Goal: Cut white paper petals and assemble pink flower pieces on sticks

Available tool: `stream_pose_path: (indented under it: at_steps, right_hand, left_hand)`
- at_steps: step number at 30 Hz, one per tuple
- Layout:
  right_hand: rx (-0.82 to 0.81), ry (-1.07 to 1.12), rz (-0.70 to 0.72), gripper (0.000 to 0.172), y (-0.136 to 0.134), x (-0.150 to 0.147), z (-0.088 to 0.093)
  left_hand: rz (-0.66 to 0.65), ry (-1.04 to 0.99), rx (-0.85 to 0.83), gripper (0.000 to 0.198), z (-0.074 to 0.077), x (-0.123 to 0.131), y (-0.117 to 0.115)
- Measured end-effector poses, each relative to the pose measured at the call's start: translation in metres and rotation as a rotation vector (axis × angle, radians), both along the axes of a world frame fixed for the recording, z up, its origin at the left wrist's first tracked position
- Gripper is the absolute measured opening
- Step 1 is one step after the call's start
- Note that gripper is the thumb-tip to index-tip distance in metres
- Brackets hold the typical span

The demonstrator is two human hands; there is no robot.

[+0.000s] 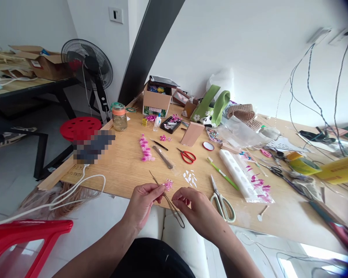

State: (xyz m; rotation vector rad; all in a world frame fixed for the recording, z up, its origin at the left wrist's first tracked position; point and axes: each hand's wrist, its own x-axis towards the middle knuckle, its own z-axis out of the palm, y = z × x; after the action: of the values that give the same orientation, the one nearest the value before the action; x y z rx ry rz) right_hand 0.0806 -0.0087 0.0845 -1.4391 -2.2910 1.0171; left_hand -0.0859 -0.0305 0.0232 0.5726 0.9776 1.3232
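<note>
Between thumb and fingers, my left hand pinches a thin brown looped wire stem, with a small pink flower beside the fingertips. The loop hangs below, over my lap. Just right of the flower is my right hand, its fingers curled together; anything between them is too small to make out. White petal-shaped pieces lie on the table beyond my hands. White-handled scissors rest to the right of my right hand.
Red-handled pliers, a pink fluffy strip, a green toothbrush and a white roll lie on the wooden table. Behind stand a jar, a cardboard box and a green bag. A white cable crosses the left edge.
</note>
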Motion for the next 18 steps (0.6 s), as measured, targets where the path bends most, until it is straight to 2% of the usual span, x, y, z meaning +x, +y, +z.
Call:
stream_pose_path:
  at_steps: [5, 12, 18]
  right_hand:
    - [-0.077, 0.091, -0.073, 0.014, -0.004, 0.001, -0.006]
    - [-0.130, 0.192, -0.135, 0.017, -0.009, 0.003, -0.013]
    - [-0.188, 0.271, -0.126, 0.018, -0.007, 0.012, -0.022]
  left_hand:
    - [0.123, -0.020, 0.002, 0.029, 0.005, 0.005, 0.000]
    - [0.193, -0.055, 0.032, 0.033, 0.004, 0.014, 0.001]
    - [0.215, -0.051, 0.049, 0.033, 0.004, 0.016, 0.000]
